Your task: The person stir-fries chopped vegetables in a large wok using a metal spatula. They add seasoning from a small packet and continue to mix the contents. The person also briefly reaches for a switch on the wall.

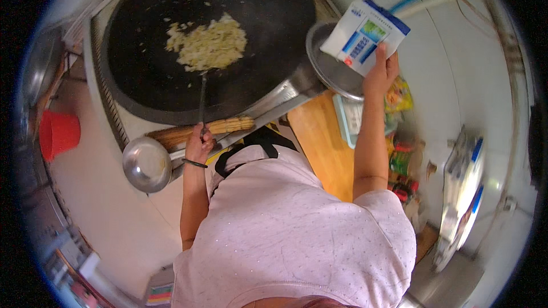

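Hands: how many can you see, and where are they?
2: the left hand grips a metal utensil reaching into the black wok; the right hand holds a white-and-blue packet.

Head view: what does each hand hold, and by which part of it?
The left hand holds the cooking utensil by its handle; the right hand holds the white-and-blue packet by its lower right edge.

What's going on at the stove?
The person's left hand grips a long-handled spatula, its blade mostly hidden by the chopped pale-yellow food heaped in the big dark wok. The right hand holds a white-and-blue packet beside the wok, partly covering a round metal basin in this view. Can't tell whether the packet is open. A bamboo brush lies near the wok's edge.
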Action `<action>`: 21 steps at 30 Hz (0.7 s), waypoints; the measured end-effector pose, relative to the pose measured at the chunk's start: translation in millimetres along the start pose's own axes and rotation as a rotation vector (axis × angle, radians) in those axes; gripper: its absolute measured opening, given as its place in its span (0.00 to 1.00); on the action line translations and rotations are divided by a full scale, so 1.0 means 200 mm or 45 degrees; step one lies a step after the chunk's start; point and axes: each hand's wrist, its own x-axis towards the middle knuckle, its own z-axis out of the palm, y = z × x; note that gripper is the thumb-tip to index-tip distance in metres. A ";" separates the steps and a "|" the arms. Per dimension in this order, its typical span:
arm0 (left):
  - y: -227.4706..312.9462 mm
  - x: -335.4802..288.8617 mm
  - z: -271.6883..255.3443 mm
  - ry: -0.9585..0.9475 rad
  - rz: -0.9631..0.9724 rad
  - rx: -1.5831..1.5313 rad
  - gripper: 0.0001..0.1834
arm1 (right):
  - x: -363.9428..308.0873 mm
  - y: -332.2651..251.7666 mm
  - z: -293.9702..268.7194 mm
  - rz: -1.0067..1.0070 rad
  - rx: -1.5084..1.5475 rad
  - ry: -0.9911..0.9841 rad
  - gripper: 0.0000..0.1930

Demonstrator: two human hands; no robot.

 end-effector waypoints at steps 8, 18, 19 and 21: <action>-0.13 0.17 0.12 -0.053 -0.027 0.243 0.12 | -0.58 0.57 -1.04 0.549 -0.250 0.139 0.12; -0.21 0.27 0.01 -0.131 -0.167 0.510 0.15 | -0.95 0.55 -0.67 -0.120 -0.999 0.006 0.12; -0.24 0.28 0.05 -0.185 -0.151 0.560 0.16 | -0.96 0.46 -0.52 0.060 -0.806 -0.220 0.13; -0.29 0.25 0.20 -0.155 -0.144 0.812 0.21 | -0.97 0.37 -0.17 0.519 -0.248 -0.738 0.15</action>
